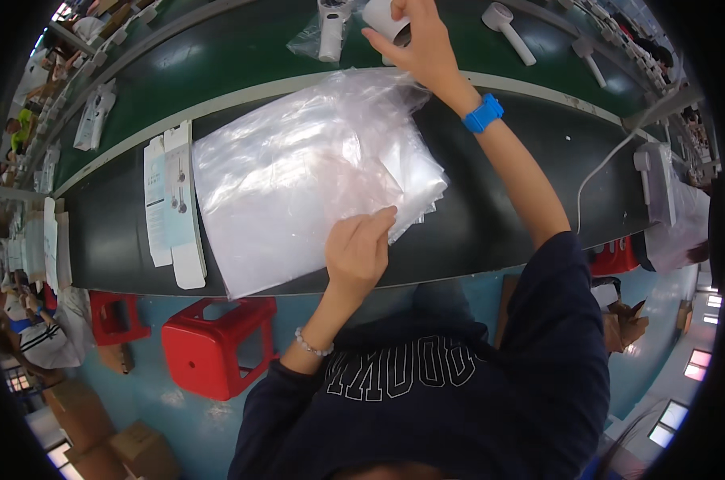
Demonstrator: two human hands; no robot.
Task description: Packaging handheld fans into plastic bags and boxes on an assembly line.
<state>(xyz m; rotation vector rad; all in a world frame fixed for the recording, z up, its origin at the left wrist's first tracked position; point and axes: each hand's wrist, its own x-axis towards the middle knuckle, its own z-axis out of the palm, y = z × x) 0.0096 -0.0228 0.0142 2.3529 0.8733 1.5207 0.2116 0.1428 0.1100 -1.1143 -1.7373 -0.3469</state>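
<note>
Plastic bags (290, 176) lie fanned on a dark worktable (498, 212), their right edge pinched by the left hand (357, 250); clinging film could lift several together, while beyond the bags a loose hold could drop the white device (381, 18) at the right hand (426, 50), whose grip cannot be told

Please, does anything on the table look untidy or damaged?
Only the stack of clear plastic bags looks untidy: near the left hand, its right edge fans out unevenly, while its left edge lies fairly straight. No damage stands out.
</note>
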